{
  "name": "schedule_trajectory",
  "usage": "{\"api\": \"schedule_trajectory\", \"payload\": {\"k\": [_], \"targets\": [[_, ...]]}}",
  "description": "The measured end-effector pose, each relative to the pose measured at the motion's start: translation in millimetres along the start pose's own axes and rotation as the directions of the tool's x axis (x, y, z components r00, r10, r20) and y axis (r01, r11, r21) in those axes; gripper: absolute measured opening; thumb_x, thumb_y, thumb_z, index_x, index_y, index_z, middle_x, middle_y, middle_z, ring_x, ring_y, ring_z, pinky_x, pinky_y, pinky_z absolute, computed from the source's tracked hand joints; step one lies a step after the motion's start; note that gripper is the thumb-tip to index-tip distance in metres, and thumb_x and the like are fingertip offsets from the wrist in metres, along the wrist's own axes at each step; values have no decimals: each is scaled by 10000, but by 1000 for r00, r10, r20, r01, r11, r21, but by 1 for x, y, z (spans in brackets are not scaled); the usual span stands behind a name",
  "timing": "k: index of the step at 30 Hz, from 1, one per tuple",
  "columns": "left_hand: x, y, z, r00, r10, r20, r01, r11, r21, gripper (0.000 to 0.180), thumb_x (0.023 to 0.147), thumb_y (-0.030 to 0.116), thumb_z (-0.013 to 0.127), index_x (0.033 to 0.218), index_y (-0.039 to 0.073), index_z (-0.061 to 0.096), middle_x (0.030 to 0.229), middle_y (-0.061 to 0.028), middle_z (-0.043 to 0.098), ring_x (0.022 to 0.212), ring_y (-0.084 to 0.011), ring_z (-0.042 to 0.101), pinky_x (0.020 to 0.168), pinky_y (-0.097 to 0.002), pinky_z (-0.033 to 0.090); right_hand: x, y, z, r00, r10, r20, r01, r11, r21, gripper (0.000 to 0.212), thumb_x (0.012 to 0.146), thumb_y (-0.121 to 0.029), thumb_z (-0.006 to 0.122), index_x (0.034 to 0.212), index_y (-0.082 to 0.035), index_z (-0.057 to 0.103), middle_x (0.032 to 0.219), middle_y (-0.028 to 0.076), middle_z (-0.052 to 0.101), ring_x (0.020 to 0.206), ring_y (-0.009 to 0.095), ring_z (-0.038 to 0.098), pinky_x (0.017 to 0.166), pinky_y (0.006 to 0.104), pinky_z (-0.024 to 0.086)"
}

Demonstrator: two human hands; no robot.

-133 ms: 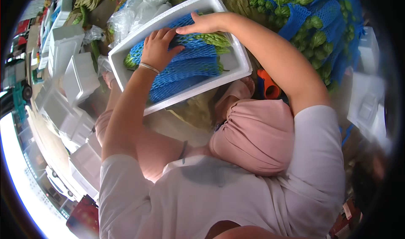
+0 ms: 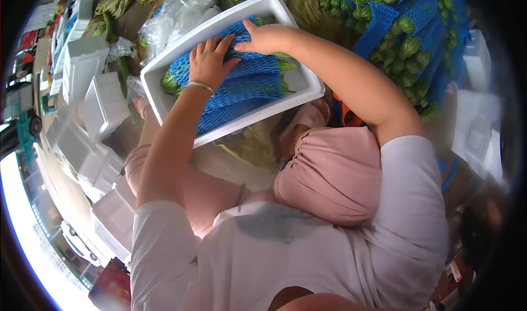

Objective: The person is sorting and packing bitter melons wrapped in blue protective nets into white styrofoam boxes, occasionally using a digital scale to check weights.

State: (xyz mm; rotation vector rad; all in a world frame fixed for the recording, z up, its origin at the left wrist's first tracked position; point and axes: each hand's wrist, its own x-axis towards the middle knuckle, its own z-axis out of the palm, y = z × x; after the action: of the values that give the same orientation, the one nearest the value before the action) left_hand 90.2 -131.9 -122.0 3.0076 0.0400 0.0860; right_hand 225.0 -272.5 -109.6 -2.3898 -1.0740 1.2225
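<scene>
I have the blue net (image 2: 241,91) of greens (image 2: 286,65) lying inside the white box (image 2: 314,79), whose walls seem to contain the load. My left hand (image 2: 208,61) rests on it, fingers spread open, probably steadying it; my right hand (image 2: 266,38) is at its far side, grip impossible to tell. A clear bag (image 2: 175,23) sits just beyond.

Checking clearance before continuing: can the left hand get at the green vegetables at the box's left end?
Probably yes: the left hand is over the blue netting in the open white foam box, and nothing visible blocks the way to the green vegetables.
</scene>
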Motion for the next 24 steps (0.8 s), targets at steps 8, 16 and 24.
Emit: {"api": "schedule_trajectory", "payload": {"k": [8,16,24], "targets": [[7,9,9,989,-111,95,100,989,110,651,816,486,589,1385,259,370,1392,-105,369,1284,-321,339,1062,-464,251,-148,64,-31,691,-164,-704,570,723,391,392,953,-285,493,1255,-37,518,1066,98,622,921,151,600,829,275,464],[18,-28,1,969,-16,246,2,998,59,701,834,397,594,1434,217,280,1360,-146,417,1240,-360,399,1043,-452,294,-332,275,112,428,807,-408,-176,517,838,377,870,-366,577,971,-4,614,796,78,641,642,130,590,596,288,478],[-11,-16,-55,984,135,-116,-141,989,-47,568,820,202,631,1336,75,429,1282,-166,492,1178,-342,466,1004,-415,358,-295,272,256,130,964,234,-449,-153,880,773,805,-447,640,1274,56,288,770,167,602,524,203,594,463,356,497]]}}
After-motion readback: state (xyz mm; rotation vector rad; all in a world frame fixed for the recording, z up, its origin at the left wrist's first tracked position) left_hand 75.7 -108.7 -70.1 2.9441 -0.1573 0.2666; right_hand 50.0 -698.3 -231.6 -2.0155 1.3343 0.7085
